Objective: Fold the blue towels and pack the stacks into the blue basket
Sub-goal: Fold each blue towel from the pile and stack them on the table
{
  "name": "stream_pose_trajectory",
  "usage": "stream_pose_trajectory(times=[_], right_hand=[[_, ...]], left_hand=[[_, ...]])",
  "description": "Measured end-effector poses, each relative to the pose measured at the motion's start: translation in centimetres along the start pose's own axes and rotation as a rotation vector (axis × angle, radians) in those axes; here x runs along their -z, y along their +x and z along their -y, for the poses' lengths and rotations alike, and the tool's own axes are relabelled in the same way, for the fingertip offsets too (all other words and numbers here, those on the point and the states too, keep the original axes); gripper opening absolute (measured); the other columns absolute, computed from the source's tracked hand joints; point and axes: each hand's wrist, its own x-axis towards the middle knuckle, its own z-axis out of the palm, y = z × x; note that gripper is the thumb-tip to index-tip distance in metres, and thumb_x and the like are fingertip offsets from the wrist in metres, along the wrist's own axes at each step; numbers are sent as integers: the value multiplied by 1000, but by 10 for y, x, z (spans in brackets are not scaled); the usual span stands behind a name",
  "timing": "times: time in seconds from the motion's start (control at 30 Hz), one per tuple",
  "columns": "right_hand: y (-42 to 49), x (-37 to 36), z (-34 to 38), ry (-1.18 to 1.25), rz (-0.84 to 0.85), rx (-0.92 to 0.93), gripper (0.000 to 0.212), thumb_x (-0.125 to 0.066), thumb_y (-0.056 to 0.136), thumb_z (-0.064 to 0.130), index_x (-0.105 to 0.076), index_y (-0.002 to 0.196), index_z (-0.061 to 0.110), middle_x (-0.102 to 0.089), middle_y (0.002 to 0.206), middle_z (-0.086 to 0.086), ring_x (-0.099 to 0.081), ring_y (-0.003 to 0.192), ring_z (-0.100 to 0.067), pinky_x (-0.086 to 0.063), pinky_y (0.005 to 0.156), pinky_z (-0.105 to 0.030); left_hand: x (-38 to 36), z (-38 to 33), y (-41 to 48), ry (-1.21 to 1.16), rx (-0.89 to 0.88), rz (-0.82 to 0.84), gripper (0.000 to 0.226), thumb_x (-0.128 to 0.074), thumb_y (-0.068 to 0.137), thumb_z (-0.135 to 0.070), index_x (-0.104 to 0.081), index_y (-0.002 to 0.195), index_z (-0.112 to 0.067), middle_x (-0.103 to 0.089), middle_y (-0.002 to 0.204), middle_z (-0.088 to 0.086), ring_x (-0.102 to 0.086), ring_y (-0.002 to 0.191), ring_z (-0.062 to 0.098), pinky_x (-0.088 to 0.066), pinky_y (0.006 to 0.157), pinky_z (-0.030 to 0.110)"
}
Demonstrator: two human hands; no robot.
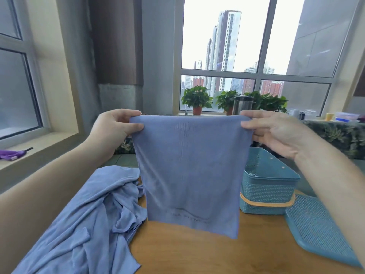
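Aloft, the blue towel (189,171) hangs between both hands; left hand (116,125) and right hand (276,131) pinch its top corners.

The wooden bench (217,252) carries a rumpled heap of unfolded blue towels (83,214) on its left side, spilling over the near edge. On the right stands the blue basket (266,186), woven-patterned with an orange band round its lower part. Its perforated blue lid (320,228) lies flat just beside it, nearer the person.
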Motion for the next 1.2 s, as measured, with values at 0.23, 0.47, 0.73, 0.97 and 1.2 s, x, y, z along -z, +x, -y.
stream_pose_trajectory(times=[0.23,0.47,0.73,0.97,1.2], right_hand=[[21,-10,-44,-638,-156,37,16,-79,84,5,-79,92,19,-77,86,0,-69,78,-10,-55,71,-20],[80,-9,-75,-852,-231,153,18,-68,93,16,-75,84,30,-62,106,4,-60,101,-19,-48,88,-35],[84,-5,-94,-551,-299,111,18,-59,99,16,-69,92,29,-72,98,3,-75,64,-16,-55,58,-31],[2,1,-213,-532,-226,-33,17,-67,95,14,-73,92,30,-75,85,0,-74,82,-23,-60,78,-46],[-96,-3,-355,-579,-192,-173,27,-68,94,10,-71,86,36,-72,84,17,-66,78,-3,-48,71,-19]], left_hand=[[-23,42,21,464,-53,40,15,-81,80,-15,-73,78,-28,-69,73,-1,-62,67,17,-52,65,30],[-37,62,67,541,5,49,6,-79,84,-20,-72,84,-19,-66,76,-2,-60,66,19,-41,56,25],[-50,75,61,192,60,24,9,-70,92,-7,-66,87,-13,-75,82,5,-76,74,16,-59,63,29],[-56,178,-56,196,259,68,8,-70,92,-14,-70,88,-21,-75,76,6,-73,79,29,-60,76,45],[-68,274,-189,299,343,123,14,-74,89,-16,-69,85,-28,-72,82,-11,-67,81,7,-51,74,23]])
